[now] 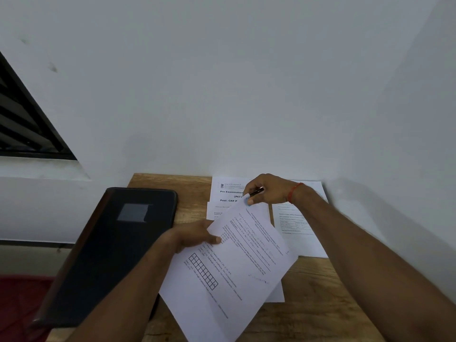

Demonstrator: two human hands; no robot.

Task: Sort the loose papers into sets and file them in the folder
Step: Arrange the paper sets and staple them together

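A printed sheet with a grid drawing [237, 262] is held tilted above the wooden table [313, 304]. My left hand [195, 236] pinches its left edge, thumb on top. My right hand [269, 191] pinches the sheet's far corner and also holds a dark pen [256, 192]. Another sheet lies under the held one. A "Pre Examination" paper [227, 193] lies at the back of the table, and a paper with a table on it [298, 228] lies to the right. The black folder [116, 253] lies closed at the left, overhanging the table edge.
The table stands against a white wall at the back and right. A dark window with slats [27, 124] is at far left above a ledge. Something red [19, 302] lies low at the left, beyond the table.
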